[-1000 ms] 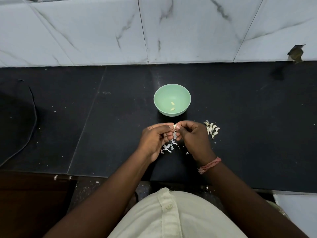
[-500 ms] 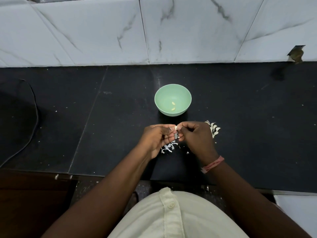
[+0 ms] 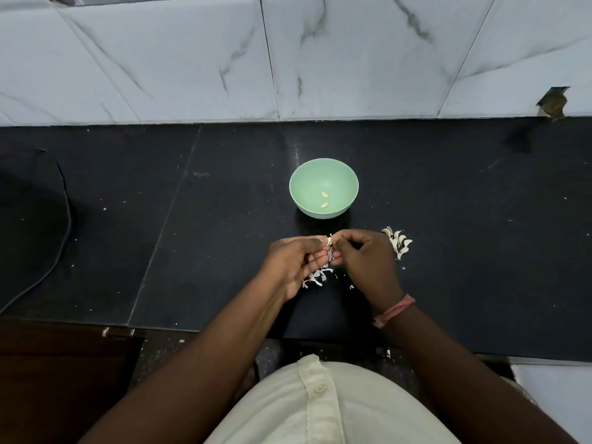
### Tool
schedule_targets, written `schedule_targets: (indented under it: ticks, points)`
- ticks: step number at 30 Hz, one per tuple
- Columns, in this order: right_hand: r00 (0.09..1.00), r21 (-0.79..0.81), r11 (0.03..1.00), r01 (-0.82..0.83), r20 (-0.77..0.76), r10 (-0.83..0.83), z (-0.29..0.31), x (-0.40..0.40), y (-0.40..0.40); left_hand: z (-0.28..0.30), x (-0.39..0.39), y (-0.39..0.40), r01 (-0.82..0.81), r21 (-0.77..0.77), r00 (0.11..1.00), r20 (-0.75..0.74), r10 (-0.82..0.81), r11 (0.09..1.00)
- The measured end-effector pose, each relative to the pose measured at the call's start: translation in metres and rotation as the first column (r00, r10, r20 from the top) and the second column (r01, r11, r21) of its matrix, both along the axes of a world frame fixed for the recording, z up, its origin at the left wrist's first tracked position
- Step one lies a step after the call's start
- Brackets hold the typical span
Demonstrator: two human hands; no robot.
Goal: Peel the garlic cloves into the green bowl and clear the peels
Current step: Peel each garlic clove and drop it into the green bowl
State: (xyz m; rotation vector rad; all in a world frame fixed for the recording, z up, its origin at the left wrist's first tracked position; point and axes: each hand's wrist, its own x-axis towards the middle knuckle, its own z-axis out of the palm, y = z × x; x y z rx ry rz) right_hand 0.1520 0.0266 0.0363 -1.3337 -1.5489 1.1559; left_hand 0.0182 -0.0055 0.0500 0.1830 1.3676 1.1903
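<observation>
From the head view, at the centre of the frame, the left hand (image 3: pixel 296 262) and the right hand (image 3: pixel 365 256) meet fingertip to fingertip above the black stone bench (image 3: pixel 464 251), each grip pinching the same small white garlic clove (image 3: pixel 329 241) with its papery skin. Just above them sits the round pale green plastic bowl (image 3: pixel 324 188), with two peeled yellowish cloves (image 3: pixel 324 199) lying in its bottom. A heap of white unpeeled garlic cloves (image 3: pixel 398 242) lies just right of the right hand, and torn white peels (image 3: pixel 315 277) are scattered on the bench beneath the hands. No writing or labels can be read. Bare dark bench stretches wide to left and right; its near edge runs across the lower frame, and white marble wall tiles (image 3: pixel 192 59) border its far edge.
</observation>
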Motion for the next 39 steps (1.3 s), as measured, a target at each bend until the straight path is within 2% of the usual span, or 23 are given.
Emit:
schedule_targets:
  ticks: [2, 3, 6, 9, 15, 17, 21, 25, 27, 30, 34, 39]
  points:
    - [0.952, -0.353, 0.934, -0.051, -0.300, -0.062, 0.004, 0.000, 0.003, 0.001, -0.005, 0.000, 0.084, 0.050, 0.992, -0.095, -0.079, 0.995]
    - [0.931, -0.430, 0.899, -0.085, -0.356, -0.082, 0.005, 0.000, 0.005, 0.001, -0.006, 0.000, 0.117, 0.064, 0.983, -0.148, -0.107, 0.991]
    - [0.895, -0.506, 0.852, -0.135, -0.431, -0.114, 0.008, -0.002, 0.005, 0.004, -0.010, 0.001, 0.188, 0.073, 0.960, -0.224, -0.167, 0.980]
    - [0.883, -0.510, 0.849, -0.138, -0.452, -0.128, 0.011, -0.007, 0.004, 0.007, -0.014, 0.002, 0.178, 0.057, 0.977, -0.130, -0.170, 0.982]
    - [0.946, -0.360, 0.932, -0.033, -0.312, -0.087, 0.003, -0.006, 0.008, 0.011, -0.017, 0.007, 0.066, 0.001, 0.970, 0.235, -0.064, 0.998]
    - [0.970, -0.306, 0.952, -0.003, -0.232, -0.072, 0.000, -0.004, 0.009, 0.009, -0.018, 0.008, 0.012, -0.030, 0.953, 0.302, -0.003, 0.999]
    - [1.000, -0.165, 0.986, -0.026, 0.002, 0.027, -0.009, 0.002, 0.006, 0.000, -0.012, 0.004, -0.095, -0.061, 0.955, 0.277, 0.108, 0.994]
    - [0.959, 0.019, 0.983, -0.182, 0.224, 0.174, -0.006, 0.011, 0.001, -0.004, 0.005, -0.003, -0.142, -0.077, 0.958, 0.240, 0.157, 0.987]
    - [0.935, 0.162, 0.965, -0.206, 0.322, 0.146, -0.004, 0.013, 0.002, -0.005, 0.012, -0.005, -0.165, -0.098, 0.952, 0.245, 0.184, 0.981]
    - [0.925, 0.315, 0.923, -0.221, 0.368, 0.096, -0.002, 0.017, 0.001, -0.007, 0.021, -0.008, -0.160, -0.124, 0.948, 0.257, 0.187, 0.979]
    - [0.917, 0.322, 0.899, -0.296, 0.359, 0.174, -0.006, 0.015, -0.005, -0.007, 0.023, -0.011, -0.172, -0.136, 0.942, 0.266, 0.203, 0.976]
    - [0.928, 0.332, 0.904, -0.268, 0.339, 0.151, -0.015, 0.009, -0.009, -0.007, 0.019, -0.014, -0.167, -0.133, 0.938, 0.283, 0.199, 0.977]
